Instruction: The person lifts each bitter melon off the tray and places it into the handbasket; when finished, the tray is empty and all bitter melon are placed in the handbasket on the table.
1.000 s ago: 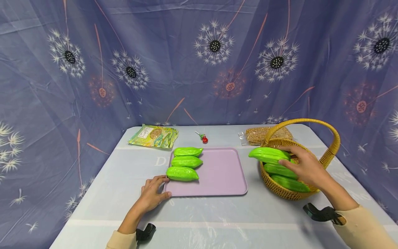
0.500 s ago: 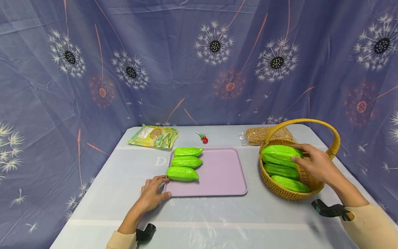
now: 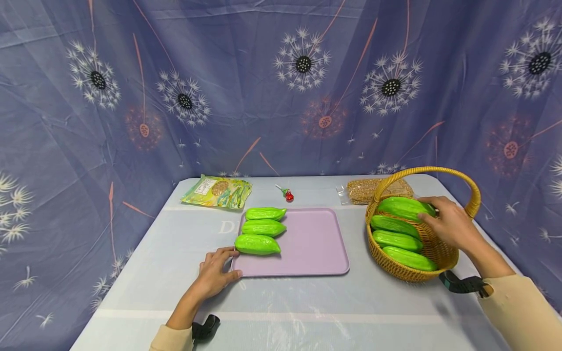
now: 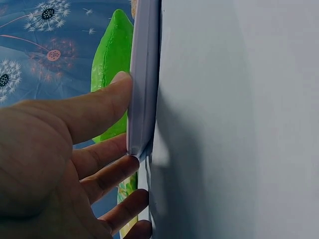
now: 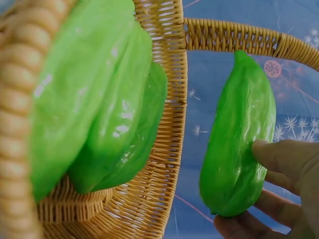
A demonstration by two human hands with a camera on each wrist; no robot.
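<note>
Gripping the green bitter gourd (image 3: 405, 208) near its right end, your right hand (image 3: 452, 226) has thumb and fingers (image 5: 279, 154) curled round its side, so it is firmly held. The gourd sits at the far side of the wicker basket (image 3: 441, 254), under the arched handle (image 3: 428, 171) and above three more gourds (image 3: 397, 240) lying side by side just nearer you than the grip.

As I judge it, you are setting this one into the basket. Keep it level and parallel to the others, lower it into the gap behind them, and let go only once it rests on the weave; watch that its tip clears the handle and the rim.

Your right wrist is raised over the basket's near-right rim, forearm coming in from the lower right, sleeve well back from the wicker.

Well to the left of the grip, your left hand (image 3: 216, 273) lies with relaxed fingers against the near-left corner of the lilac tray (image 3: 313, 243), thumb pressed on its edge, holding nothing. Three gourds (image 3: 260, 229) lie in a row along the tray's left side, just beyond that hand.
</note>
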